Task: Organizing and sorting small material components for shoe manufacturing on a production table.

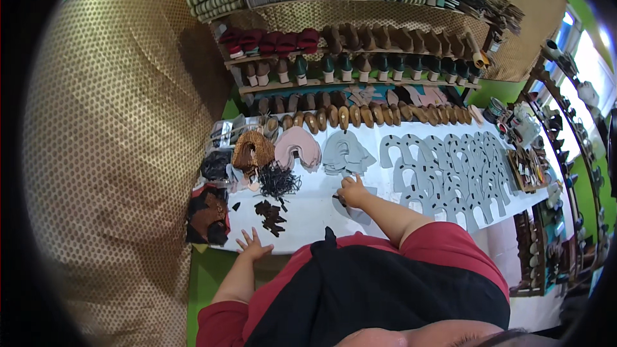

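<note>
While the left hand (255,247) splays empty at the table (308,218) edge, the right hand (352,191) half-curls, its hold unclear.

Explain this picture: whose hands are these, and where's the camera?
There is no machine, only a person wearing this fisheye camera on the head, looking down at their own bare hands. On the white table lie a pink stack, a grey stack, black strips and grey arches with dark marks. The left hand is spread near the table's edge, holding nothing visible. The right hand is at a grey piece; something dark shows by its fingers, too small to name.
</note>
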The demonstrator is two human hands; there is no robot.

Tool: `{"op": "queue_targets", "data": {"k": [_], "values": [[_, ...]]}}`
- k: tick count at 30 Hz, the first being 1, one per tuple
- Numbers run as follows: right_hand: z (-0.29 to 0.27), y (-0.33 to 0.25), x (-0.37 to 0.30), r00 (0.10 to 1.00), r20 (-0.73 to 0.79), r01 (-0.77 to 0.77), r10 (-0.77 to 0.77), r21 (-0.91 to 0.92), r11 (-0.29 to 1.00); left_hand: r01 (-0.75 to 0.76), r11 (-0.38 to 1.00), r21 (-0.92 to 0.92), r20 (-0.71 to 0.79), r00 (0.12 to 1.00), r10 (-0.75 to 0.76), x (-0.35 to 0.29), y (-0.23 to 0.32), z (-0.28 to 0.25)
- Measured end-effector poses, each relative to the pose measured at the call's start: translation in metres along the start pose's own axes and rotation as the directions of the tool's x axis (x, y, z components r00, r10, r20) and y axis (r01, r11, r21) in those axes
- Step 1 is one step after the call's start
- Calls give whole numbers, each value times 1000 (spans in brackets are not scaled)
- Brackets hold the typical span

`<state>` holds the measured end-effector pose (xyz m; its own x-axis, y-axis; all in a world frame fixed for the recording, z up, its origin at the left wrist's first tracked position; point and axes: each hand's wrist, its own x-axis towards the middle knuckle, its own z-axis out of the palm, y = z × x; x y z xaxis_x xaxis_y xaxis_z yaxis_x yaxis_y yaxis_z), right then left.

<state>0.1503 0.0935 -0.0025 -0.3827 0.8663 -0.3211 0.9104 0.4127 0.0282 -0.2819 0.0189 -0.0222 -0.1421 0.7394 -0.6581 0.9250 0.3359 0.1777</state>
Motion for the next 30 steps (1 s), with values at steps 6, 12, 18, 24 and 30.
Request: {"op": "queue_targets", "data": {"k": [6, 12, 18, 24, 30], "values": [[18, -3, -9, 982, -28, -165, 185, 342, 925, -60, 998, 14, 18, 998, 60, -4, 0, -3], [25, -20, -28, 931, -56, -339, 362, 245, 908, -127, 992, -4, -30, 991, 127, -8, -7, 1], [11, -45, -81, 734, -465, -220, 495, 527, 821, -290, 957, -11, -262, 925, 277, -12, -36, 21], [-2, -76, -133, 614, -563, -150, 553, 605, 782, -752, 656, 64, -478, 554, 682, -59, 27, 22], [-37, -122, -161, 591, -641, -255, 489, 427, 868, -861, 505, 56, -401, 444, 801, -170, 159, -6]]}}
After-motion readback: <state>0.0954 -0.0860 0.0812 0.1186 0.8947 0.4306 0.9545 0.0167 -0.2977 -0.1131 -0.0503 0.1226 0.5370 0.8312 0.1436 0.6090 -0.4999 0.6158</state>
